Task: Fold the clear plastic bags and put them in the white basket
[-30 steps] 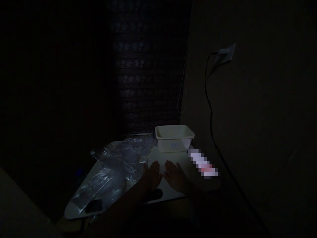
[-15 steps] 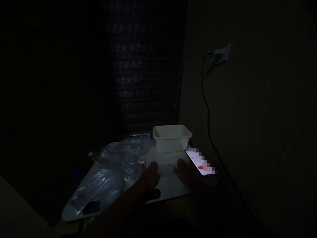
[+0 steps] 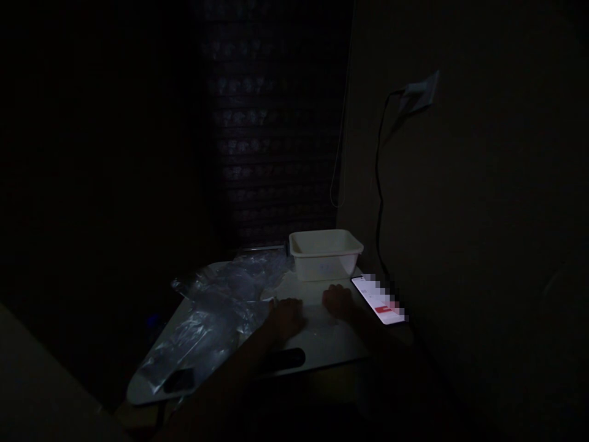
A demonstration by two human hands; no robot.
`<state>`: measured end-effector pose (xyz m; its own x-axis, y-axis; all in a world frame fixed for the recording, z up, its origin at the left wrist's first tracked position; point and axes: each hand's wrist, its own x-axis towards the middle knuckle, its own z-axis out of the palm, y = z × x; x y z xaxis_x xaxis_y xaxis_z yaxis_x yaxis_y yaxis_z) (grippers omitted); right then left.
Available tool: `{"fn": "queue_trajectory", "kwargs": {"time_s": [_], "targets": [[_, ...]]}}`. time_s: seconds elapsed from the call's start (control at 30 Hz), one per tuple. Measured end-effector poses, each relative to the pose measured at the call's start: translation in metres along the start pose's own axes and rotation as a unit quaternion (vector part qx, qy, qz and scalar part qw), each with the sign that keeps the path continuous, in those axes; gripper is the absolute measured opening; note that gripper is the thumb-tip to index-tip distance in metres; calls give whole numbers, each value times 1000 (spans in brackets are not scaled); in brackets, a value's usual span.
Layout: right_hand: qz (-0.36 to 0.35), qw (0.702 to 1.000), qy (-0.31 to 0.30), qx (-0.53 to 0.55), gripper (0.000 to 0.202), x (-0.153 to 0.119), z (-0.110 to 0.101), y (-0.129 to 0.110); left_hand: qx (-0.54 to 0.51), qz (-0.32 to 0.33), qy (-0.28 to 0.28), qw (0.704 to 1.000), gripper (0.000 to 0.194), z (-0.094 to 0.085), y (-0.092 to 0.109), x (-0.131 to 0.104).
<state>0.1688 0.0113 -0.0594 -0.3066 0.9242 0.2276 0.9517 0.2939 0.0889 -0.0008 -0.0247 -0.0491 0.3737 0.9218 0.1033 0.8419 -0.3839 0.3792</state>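
In dim light, a flat piece of clear plastic (image 3: 315, 315), which looks like a bag, lies on the white tabletop (image 3: 329, 347). My left hand (image 3: 288, 319) is closed at its left edge, fingers curled. At the opposite edge my right hand (image 3: 338, 302) is curled too, just in front of the white plastic tub (image 3: 326, 267). The fingertips of both hands are hidden in the dark. Left of my left hand spreads a crinkled pile of clear plastic bags (image 3: 207, 325), close to my forearm.
A lit phone (image 3: 375, 301) lies right of my right hand. A dark slot (image 3: 288, 358) sits near the table's front edge, and a dark object (image 3: 179, 380) lies at the left corner. A black cable (image 3: 380, 184) hangs from a wall socket (image 3: 423, 92).
Both hands were lying flat with fingers stretched out over the plastic; now their fingers are curled in at its sides. The view has shifted slightly.
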Motion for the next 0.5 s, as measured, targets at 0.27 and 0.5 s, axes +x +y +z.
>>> {"fn": "queue_trajectory", "kwargs": {"time_s": [0.27,0.5], "targets": [[-76,995,56,21,18,3,-34,1,-4,2,30,1000,32,-12,5,12],[-103,950,128,266,15,9,-52,-12,-127,-30,16,991,14,-23,7,18]]}}
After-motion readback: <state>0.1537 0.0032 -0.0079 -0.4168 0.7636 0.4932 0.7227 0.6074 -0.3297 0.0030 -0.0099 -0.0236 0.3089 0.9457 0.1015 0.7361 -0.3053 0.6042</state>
